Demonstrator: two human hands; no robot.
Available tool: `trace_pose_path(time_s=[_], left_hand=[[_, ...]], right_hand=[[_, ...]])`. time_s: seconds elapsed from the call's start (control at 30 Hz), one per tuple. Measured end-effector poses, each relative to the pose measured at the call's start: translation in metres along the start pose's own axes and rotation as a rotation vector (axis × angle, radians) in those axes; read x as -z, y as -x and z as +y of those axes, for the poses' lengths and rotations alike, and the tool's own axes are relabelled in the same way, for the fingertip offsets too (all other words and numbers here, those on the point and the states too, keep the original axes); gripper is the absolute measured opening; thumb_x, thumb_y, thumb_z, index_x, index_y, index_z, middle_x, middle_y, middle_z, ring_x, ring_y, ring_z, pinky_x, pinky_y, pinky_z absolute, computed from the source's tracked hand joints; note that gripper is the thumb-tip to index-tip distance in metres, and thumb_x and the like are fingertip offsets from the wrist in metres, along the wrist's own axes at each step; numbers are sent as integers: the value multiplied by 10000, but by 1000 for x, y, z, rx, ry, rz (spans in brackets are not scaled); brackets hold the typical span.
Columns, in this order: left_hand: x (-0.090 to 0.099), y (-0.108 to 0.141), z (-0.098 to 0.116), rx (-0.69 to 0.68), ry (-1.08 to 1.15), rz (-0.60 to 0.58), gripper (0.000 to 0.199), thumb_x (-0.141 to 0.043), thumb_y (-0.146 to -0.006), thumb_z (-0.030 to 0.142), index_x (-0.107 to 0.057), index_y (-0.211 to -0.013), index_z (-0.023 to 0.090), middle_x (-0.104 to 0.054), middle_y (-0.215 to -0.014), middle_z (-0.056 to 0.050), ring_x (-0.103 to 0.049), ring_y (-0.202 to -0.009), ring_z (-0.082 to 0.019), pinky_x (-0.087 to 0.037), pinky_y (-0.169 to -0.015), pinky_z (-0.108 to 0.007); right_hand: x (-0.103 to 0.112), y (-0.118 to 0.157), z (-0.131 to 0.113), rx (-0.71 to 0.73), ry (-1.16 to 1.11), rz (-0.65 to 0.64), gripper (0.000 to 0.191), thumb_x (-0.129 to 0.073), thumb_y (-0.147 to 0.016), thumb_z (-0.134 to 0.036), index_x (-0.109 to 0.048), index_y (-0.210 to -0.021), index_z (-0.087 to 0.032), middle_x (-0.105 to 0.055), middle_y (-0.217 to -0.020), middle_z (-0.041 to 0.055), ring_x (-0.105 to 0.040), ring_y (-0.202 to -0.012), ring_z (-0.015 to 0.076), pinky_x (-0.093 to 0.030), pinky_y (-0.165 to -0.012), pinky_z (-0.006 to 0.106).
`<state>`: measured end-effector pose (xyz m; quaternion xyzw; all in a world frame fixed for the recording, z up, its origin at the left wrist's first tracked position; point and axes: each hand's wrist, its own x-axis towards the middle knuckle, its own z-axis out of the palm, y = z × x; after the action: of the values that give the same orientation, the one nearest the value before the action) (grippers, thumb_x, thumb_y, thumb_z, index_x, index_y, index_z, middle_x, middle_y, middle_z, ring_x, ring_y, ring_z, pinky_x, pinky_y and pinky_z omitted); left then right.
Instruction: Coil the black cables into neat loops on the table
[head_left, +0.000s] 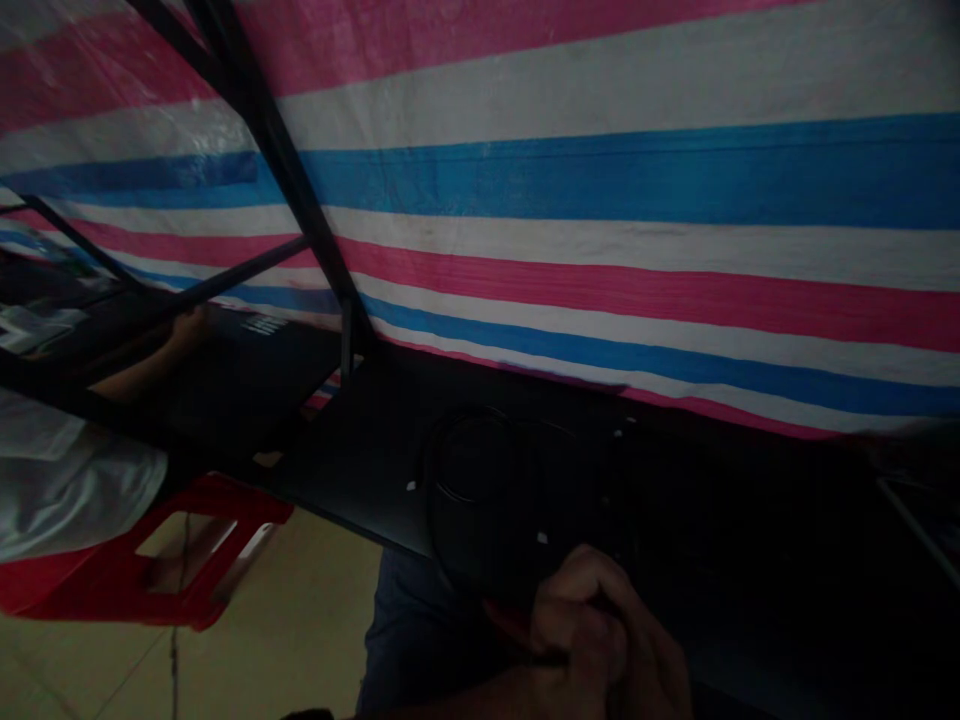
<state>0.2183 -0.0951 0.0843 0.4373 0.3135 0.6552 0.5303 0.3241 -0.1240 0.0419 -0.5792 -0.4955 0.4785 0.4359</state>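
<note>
The scene is very dark. At the bottom edge, my left hand (581, 615) is curled into a fist over the near edge of a black table (375, 450), its forearm coming in from the lower left. It grips a thin object with a red part (504, 618) sticking out to the left. Pressed against it on the right is a second dim shape (651, 672) that may be my right hand, though its fingers are lost in shadow. A black cable loop (480, 458) lies on the table just beyond the hands.
A pink, white and blue striped tarp (637, 200) hangs behind the table. A black metal frame (277, 150) crosses the left. Another person in a white sleeve (67, 480) reaches a hand (187, 325) onto a neighbouring table. A red plastic stool (202, 555) stands on the beige floor.
</note>
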Motion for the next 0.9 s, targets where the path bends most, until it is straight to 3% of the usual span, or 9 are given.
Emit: trace_pose_path(time_s=[0.17, 0.3, 0.4, 0.47, 0.53, 0.63, 0.7, 0.77, 0.9], left_hand=[[0, -2, -25, -264, -488, -263, 433, -417, -996, 525, -656, -1210, 234, -648, -1266, -143, -567, -1198, -311, -444, -1042, -489], [18, -3, -63, -342, -745, -319, 499, -537, -950, 352, -512, -1444, 289, -266, -1649, -129, -200, -1525, -399, -326, -1155, -629], [32, 10, -70, -281, -725, -506, 685, -557, -939, 295, -310, -1578, 308, -43, -1715, -116, -54, -1561, -398, -281, -1181, -651], [38, 20, -55, -70, -676, -589, 736, -539, -955, 287, -213, -1614, 256, -98, -1704, -167, -154, -1555, -366, -339, -1173, -597], [42, 24, -24, 96, -641, -739, 625, -580, -945, 299, -400, -1539, 226, -442, -1568, -179, -417, -1450, -344, -451, -1109, -518], [44, 7, 38, 128, -500, -1017, 157, -591, -968, 285, -748, -982, 285, -770, -893, -16, -738, -871, -188, -573, -796, -274], [43, -18, 77, 83, -509, -914, 204, -524, -998, 238, -722, -951, 232, -754, -848, -30, -717, -822, -170, -548, -817, -286], [39, -47, 103, -185, -657, -691, 125, -580, -949, 213, -702, -957, 192, -748, -934, -68, -695, -939, -212, -524, -876, -348], [25, -87, 100, -206, -1147, -613, 138, -559, -980, 272, -676, -987, 199, -746, -935, -57, -680, -917, -249, -482, -851, -408]], right_hand=[[12, -25, -25, -8, -238, 152, 433, -697, -802, -641, -802, -938, -243, -778, -904, 96, -716, -888, 295, -584, -720, 365], [9, -33, -43, -106, -453, 158, 412, -820, -739, -552, -794, -1020, -251, -777, -947, 91, -722, -840, 256, -587, -711, 345], [10, -40, -59, -97, -571, 70, 356, -851, -745, -478, -781, -996, -235, -662, -681, 10, -616, -559, 145, -530, -546, 263], [17, -48, -69, -62, -622, 28, 343, -796, -813, -482, -757, -1038, -226, -483, -560, -63, -432, -406, 74, -398, -413, 202], [27, -59, -78, -52, -610, -7, 375, -762, -844, -494, -736, -1082, -206, -362, -552, -96, -284, -385, 43, -267, -371, 172], [40, -73, -85, -117, -422, -120, 414, -746, -848, -521, -732, -1062, -166, -353, -586, -88, -241, -435, 46, -197, -386, 173], [41, -77, -90, -116, -225, -245, 362, -703, -884, -513, -739, -980, -166, -426, -609, -58, -318, -476, 68, -246, -415, 188], [37, -78, -97, -18, -43, -359, 288, -659, -919, -454, -738, -883, -179, -552, -674, -15, -462, -579, 110, -373, -506, 218], [23, -73, -110, 87, 147, -530, 185, -592, -929, -280, -742, -894, -178, -696, -830, 11, -603, -792, 174, -489, -741, 286]])
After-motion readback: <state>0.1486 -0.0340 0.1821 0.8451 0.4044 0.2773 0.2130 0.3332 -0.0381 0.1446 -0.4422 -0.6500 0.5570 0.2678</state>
